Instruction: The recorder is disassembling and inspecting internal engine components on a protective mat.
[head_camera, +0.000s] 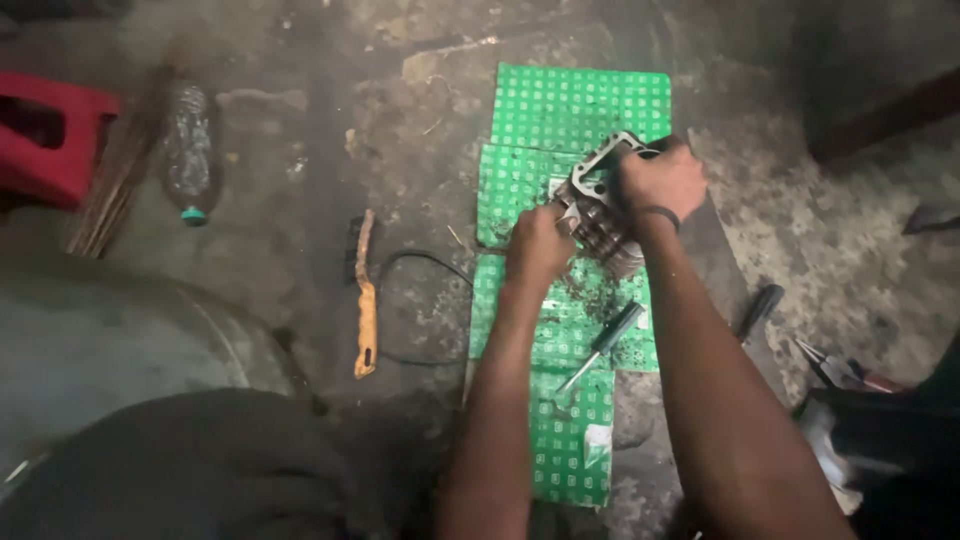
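The floor (330, 130) is grey, rough and dirty. A big dark round thing (110, 340) fills the near left corner, too dim to tell what it is. In the middle of the floor lie green sheets (580, 105) with small white squares on them, laid end to end. Far to the left sits a red stool (45, 135), and next to it lie a bundle of thin sticks (115, 185) and a see-through bottle (190, 150) on its side. On the green sheets is a grey metal engine part (600, 205) with thin ribs on its side and a flat frame with holes on top, and it is tilted. The right hand (662, 180) is closed around its top right corner. The left hand (538, 245) is curled tight against its lower left side, and I cannot tell if it pinches something small there. Dark crumbs lie on the sheet under the part. A screwdriver (605, 345) with a dark handle lies just below the hands. A brush (366, 300) with a yellow handle lies to the left of the sheets, beside a thin black wire (420, 262). Another dark-handled tool (760, 310) lies to the right of the right arm.
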